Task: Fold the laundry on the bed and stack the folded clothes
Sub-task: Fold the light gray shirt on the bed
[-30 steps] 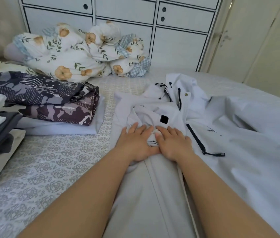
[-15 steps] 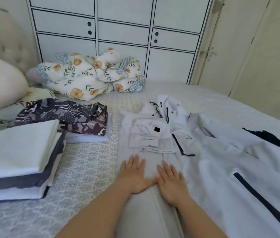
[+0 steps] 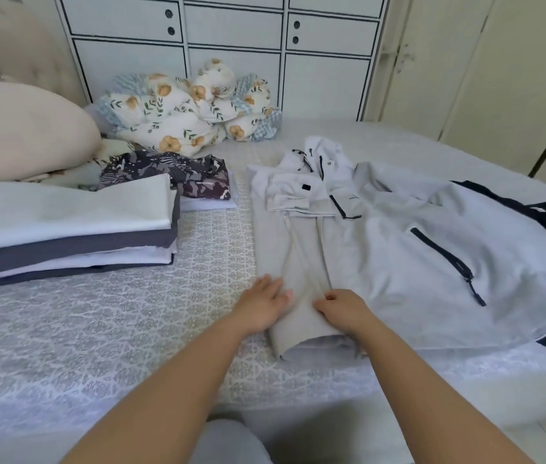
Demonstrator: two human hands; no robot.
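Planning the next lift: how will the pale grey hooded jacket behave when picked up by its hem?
The pale grey hooded jacket is probably floppy: creased, lying flat. Its folded sleeves would likely slide open. The right hand pinches it easily, suggesting thin, light cloth.

Count of items on the bed: 2 hands, left (image 3: 262, 304) and right (image 3: 343, 309); 1 white jacket (image 3: 398, 249); 2 stacks of folded clothes, near (image 3: 67, 229) and far (image 3: 198, 185); 1 floral duvet (image 3: 188, 108); 1 beige pillow (image 3: 20, 132).
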